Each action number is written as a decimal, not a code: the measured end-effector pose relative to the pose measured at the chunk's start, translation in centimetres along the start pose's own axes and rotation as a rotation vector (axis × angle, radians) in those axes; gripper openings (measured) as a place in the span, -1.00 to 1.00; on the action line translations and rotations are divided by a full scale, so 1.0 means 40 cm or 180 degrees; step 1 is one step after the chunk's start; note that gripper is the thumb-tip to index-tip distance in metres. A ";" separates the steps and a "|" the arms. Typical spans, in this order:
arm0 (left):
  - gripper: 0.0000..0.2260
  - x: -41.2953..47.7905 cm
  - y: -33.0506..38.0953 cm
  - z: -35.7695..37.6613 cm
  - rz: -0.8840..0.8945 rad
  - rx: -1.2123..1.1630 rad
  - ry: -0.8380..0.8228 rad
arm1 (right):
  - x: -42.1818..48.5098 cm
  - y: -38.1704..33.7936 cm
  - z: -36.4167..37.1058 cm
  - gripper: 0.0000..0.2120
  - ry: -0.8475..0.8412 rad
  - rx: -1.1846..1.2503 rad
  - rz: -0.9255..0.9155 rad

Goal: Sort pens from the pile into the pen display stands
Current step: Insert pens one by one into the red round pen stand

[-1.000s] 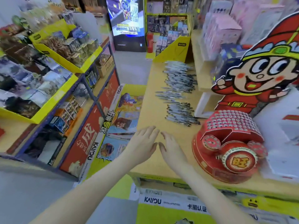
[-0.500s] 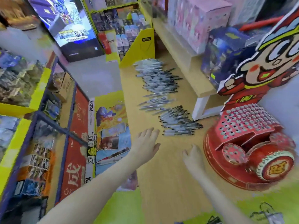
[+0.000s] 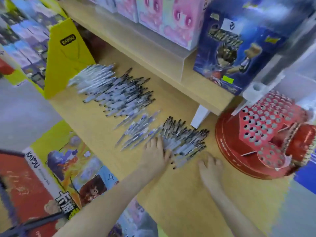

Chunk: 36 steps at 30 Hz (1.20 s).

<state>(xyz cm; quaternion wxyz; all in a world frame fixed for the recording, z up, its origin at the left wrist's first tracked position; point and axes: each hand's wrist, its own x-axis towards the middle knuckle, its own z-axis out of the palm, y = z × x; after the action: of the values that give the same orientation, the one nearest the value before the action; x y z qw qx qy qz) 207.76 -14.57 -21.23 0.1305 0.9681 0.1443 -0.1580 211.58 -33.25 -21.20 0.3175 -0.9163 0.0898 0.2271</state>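
Note:
Pens lie in three heaps on the wooden counter [image 3: 95, 120]: a near heap of black-tipped pens [image 3: 186, 137], a small middle heap with blue marks [image 3: 138, 129], and a large far heap [image 3: 112, 89]. My left hand [image 3: 156, 154] lies flat with its fingers on the left edge of the near heap. My right hand [image 3: 211, 165] rests on the counter just below that heap, fingers loosely bent, holding nothing. To the right stands a red round pen display stand [image 3: 256, 142] with many small holes in its tilted top.
A low wooden shelf [image 3: 153, 52] overhangs the back of the counter, with pink boxes [image 3: 171, 17] and a blue box [image 3: 236, 48] on it. A yellow cardboard display [image 3: 66, 57] stands at the far left end. The counter's left edge drops to the aisle floor.
The camera has leaned in over the counter. Both my hands moved forward: the left onto the near pen heap, the right to the counter beside it.

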 end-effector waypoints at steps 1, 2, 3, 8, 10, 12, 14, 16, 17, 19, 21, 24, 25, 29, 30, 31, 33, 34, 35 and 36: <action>-0.36 0.014 -0.008 -0.003 0.0073 -0.0011 -0.0041 | -0.001 -0.017 0.010 -0.55 0.0054 0.0141 0.0124; -0.36 0.029 -0.013 -0.008 0.0140 -0.0063 -0.0080 | 0.000 -0.036 0.022 -0.54 0.0096 0.0241 0.0227; -0.37 0.043 -0.016 -0.013 0.0203 -0.0143 -0.0110 | 0.000 -0.057 0.032 -0.52 0.0130 0.0281 0.0328; -0.39 0.102 -0.025 -0.040 0.0443 -0.0481 -0.0237 | 0.018 -0.146 0.080 -0.43 0.0362 0.0586 0.0870; -0.42 0.120 -0.024 -0.038 0.0518 -0.0651 -0.0351 | 0.030 -0.161 0.097 -0.39 0.0448 0.0698 0.1061; -0.45 0.136 -0.015 -0.033 0.0588 -0.0715 -0.0412 | 0.047 -0.168 0.114 -0.34 0.0491 0.0971 0.1247; -0.40 0.134 0.014 -0.034 0.0660 -0.0722 -0.0334 | 0.065 -0.176 0.127 -0.28 0.0417 0.1228 0.1370; -0.33 0.139 0.043 -0.028 0.0602 -0.0733 -0.0290 | 0.080 -0.188 0.141 -0.20 0.0304 0.1428 0.1439; -0.33 0.140 0.057 -0.031 0.0515 -0.0728 -0.0450 | 0.084 -0.194 0.143 -0.13 0.0261 0.1525 0.1481; -0.47 0.149 0.070 -0.018 0.0422 -0.0854 -0.0789 | 0.091 -0.197 0.155 0.02 0.0181 0.1802 0.1498; -0.38 0.152 0.081 -0.013 0.0463 -0.1169 -0.1002 | 0.091 -0.195 0.158 0.08 0.0173 0.2145 0.1465; -0.39 0.140 0.094 -0.022 0.0442 -0.1725 -0.1150 | 0.076 -0.191 0.150 -0.18 0.0052 0.2830 0.1423; -0.40 0.138 0.095 -0.024 0.0387 -0.1910 -0.1214 | 0.074 -0.188 0.149 -0.25 -0.0036 0.3058 0.1379; -0.48 0.131 0.078 -0.035 0.0324 -0.2313 -0.1530 | 0.051 -0.176 0.150 -0.52 -0.0301 0.3580 0.1294; -0.50 0.127 0.070 -0.037 0.0321 -0.2417 -0.1597 | 0.043 -0.172 0.152 -0.60 -0.0407 0.3746 0.1281; -0.52 0.123 0.065 -0.040 0.0337 -0.2481 -0.1621 | 0.036 -0.166 0.152 -0.62 -0.0499 0.3859 0.1251; -0.51 0.116 0.054 -0.041 0.0297 -0.2597 -0.1671 | 0.018 -0.153 0.153 -0.58 -0.0673 0.3982 0.1160; -0.50 0.112 0.050 -0.040 0.0219 -0.2657 -0.1699 | 0.010 -0.148 0.154 -0.56 -0.0748 0.4013 0.1146; -0.49 0.108 0.047 -0.038 0.0128 -0.2719 -0.1728 | -0.001 -0.149 0.152 -0.55 -0.0811 0.4033 0.1143; -0.48 0.104 0.044 -0.034 0.0037 -0.2798 -0.1749 | -0.010 -0.150 0.152 -0.56 -0.0836 0.4023 0.1134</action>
<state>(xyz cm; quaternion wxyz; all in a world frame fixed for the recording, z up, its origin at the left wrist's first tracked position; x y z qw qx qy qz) 212.47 -14.79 -21.07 0.5588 0.7454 0.1521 -0.3301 210.90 -24.77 -21.98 0.7591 -0.4900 0.3160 0.2895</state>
